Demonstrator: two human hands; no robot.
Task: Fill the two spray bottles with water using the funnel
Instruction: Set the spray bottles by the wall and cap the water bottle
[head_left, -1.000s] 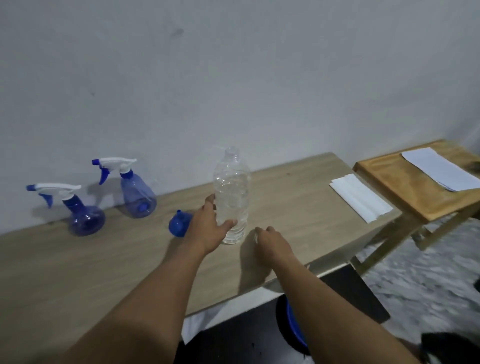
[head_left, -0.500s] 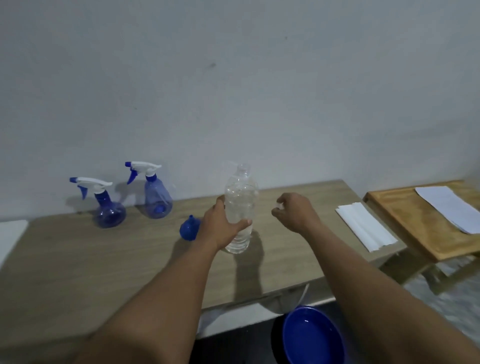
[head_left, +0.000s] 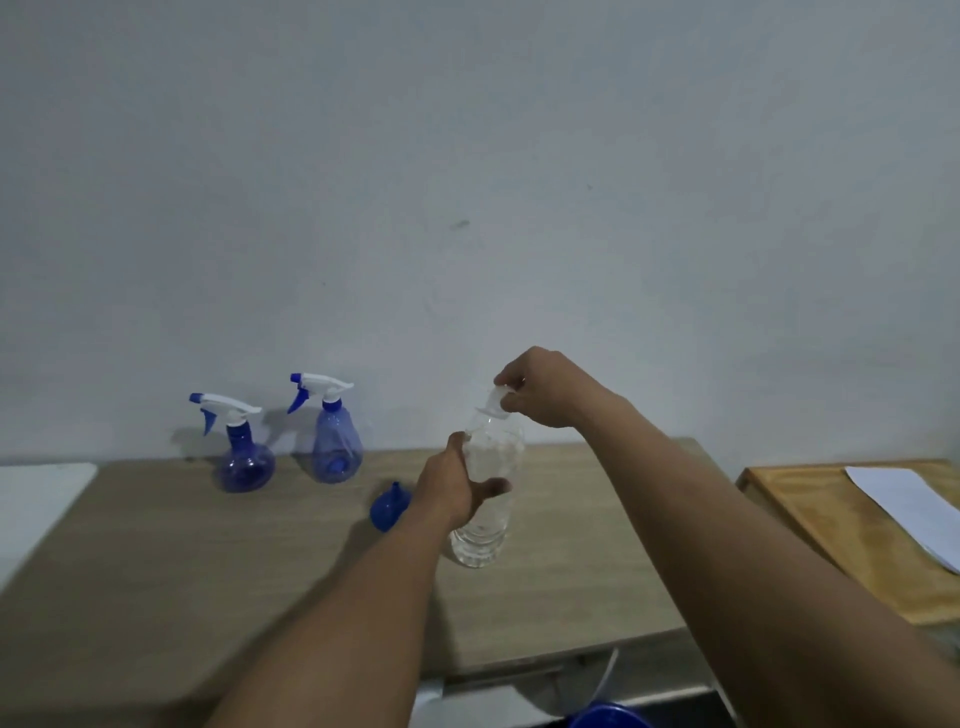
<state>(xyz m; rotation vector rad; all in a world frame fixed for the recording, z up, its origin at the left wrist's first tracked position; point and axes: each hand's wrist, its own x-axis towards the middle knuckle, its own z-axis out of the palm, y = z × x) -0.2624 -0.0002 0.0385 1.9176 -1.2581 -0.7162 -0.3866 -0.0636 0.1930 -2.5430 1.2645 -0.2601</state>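
Observation:
A clear water bottle (head_left: 491, 467) stands upright on the wooden table (head_left: 208, 561). My left hand (head_left: 454, 493) wraps around its middle. My right hand (head_left: 545, 387) pinches the clear cap (head_left: 493, 399) at the bottle's top. A blue funnel (head_left: 387, 506) lies on the table just left of my left hand. Two blue spray bottles with white trigger heads stand by the wall: a round one (head_left: 241, 452) at the left and a taller one (head_left: 332, 439) to its right.
A white board (head_left: 36, 499) lies at the table's left end. A smaller wooden table (head_left: 831, 525) with a white sheet (head_left: 914, 504) stands at the right. A blue bowl (head_left: 610, 719) shows below the table's front edge.
My right hand rose from the tabletop to the bottle's cap and closed on it. My left hand kept its hold on the bottle. The camera tilted upward.

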